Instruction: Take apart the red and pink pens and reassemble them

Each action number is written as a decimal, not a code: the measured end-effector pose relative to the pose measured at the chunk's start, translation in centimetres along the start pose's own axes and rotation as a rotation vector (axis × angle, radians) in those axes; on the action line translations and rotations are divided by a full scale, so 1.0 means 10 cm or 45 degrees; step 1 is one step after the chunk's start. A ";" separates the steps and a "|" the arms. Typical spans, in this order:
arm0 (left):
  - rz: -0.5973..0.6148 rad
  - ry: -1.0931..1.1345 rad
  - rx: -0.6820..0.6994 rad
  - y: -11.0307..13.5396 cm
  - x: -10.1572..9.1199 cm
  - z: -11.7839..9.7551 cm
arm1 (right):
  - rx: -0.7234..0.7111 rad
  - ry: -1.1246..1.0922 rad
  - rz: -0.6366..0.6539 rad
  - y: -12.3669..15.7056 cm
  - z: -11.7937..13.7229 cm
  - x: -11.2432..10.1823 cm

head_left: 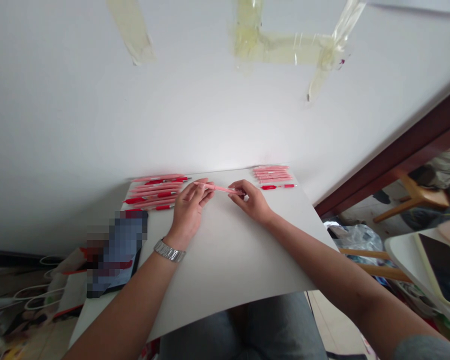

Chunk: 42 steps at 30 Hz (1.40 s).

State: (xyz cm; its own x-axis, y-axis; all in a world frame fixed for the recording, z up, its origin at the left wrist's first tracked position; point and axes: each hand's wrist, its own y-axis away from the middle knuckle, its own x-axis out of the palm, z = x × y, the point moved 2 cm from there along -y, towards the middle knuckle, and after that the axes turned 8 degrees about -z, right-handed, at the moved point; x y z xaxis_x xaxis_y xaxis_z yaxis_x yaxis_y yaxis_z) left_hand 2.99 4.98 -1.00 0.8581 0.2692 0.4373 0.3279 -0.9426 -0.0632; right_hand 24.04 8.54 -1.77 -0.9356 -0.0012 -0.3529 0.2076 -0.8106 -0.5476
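Observation:
A slim pink pen (222,188) is held level above the white table (228,260), between my two hands. My left hand (189,206) is closed around its left end, thumb on top. The fingers of my right hand (255,202) pinch the other end, near its clear-looking tip. Left of my left hand lies a stack of pink and red pens (155,189), partly hidden behind that hand. Beyond my right hand is a neat row of pink pens (273,175), with one red pen (285,186) in front of it.
A dark tablet or phone, blurred out (122,250), lies on the table's left edge. The wall (210,110) with old tape strips (285,47) rises right behind the table. To the right stand a wooden stool (408,195) and a white surface with a phone (440,265).

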 end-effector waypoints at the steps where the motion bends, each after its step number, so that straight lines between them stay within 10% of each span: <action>1: 0.003 -0.005 -0.001 0.00 0.00 0.00 | 0.001 0.009 -0.001 0.00 0.00 0.00; 42: 0.039 -0.030 0.021 0.03 0.03 -0.04 | 0.030 0.019 -0.004 0.00 0.08 -0.03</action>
State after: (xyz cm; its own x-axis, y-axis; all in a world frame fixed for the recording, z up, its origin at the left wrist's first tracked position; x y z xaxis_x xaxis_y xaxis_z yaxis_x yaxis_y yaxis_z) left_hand 3.16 4.73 -0.59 0.8768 0.2446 0.4139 0.3075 -0.9471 -0.0915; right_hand 24.08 8.07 -1.07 -0.9318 0.0102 -0.3628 0.1977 -0.8240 -0.5310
